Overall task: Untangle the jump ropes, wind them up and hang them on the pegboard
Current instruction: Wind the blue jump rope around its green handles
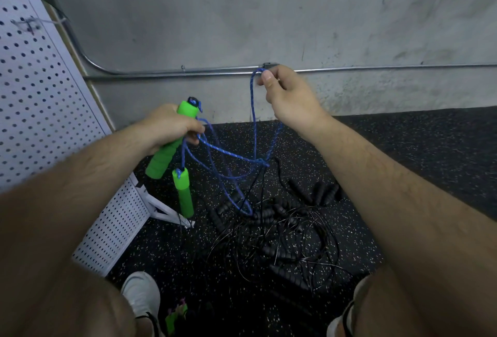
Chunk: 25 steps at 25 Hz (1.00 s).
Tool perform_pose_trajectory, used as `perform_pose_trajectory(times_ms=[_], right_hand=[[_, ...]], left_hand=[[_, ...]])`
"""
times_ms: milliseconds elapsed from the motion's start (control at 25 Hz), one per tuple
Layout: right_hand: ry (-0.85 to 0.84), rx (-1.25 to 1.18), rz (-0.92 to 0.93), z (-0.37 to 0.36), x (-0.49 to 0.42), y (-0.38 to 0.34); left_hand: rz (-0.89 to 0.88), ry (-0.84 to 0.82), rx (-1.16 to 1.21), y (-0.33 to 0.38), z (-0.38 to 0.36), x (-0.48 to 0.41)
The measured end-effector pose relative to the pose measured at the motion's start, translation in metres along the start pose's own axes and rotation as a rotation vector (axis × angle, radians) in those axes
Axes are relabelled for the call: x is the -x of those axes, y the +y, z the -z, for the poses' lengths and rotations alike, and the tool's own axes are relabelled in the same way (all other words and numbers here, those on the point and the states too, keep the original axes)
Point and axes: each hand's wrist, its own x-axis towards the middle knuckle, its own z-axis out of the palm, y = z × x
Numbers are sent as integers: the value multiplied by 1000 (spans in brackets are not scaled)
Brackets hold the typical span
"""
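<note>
My left hand (172,127) grips one green foam handle (161,162) of a blue jump rope (234,156). The second green handle (183,194) dangles just below it from the cord. My right hand (287,97) pinches a loop of the blue cord up high, to the right. Between the hands the blue cord hangs in loose loops with a knot-like crossing. On the floor beneath lies a tangled pile of black jump ropes (282,232) with ribbed black handles. The white pegboard (40,100) stands at the left, leaning on its stand.
A grey concrete wall with a metal conduit (376,68) runs behind. The floor is black speckled rubber (416,154). My white shoes (141,296) show at the bottom, with another green handle (176,315) between them. A small hook (27,25) sticks out of the pegboard.
</note>
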Motion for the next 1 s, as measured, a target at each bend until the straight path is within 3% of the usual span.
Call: perform_pose_trajectory(times_ms=[160,200,400,480,600,680,720,800,880,1000], right_hand=[[-55,-159,93,-6,2,-8],[-69,-184,126,-7,3,-12],[-113,-249,211,-13,7,-36],[-105,-256,226,-16,8,-39],[-67,-257,180,-10,7,-34],[-18,-274,146,-5,4,-28],[13,-280,101,-6,1,-22],[25,-250,-89,-6,-1,-8],[-172,-201,-293,-7,6,16],[-754,96,-329,-24,35,33]], left_hand=[[164,-162,-505,-12,0,-1],[141,-179,-510,-12,-4,2],[-321,-323,204,22,-42,19],[-341,-477,319,32,-53,26],[-324,-644,-41,19,-66,29],[-306,-642,-325,8,-77,29],[-271,-563,-324,6,-81,26],[-209,-391,16,15,-83,22],[-204,-276,396,33,-77,18],[-225,-253,699,55,-64,17]])
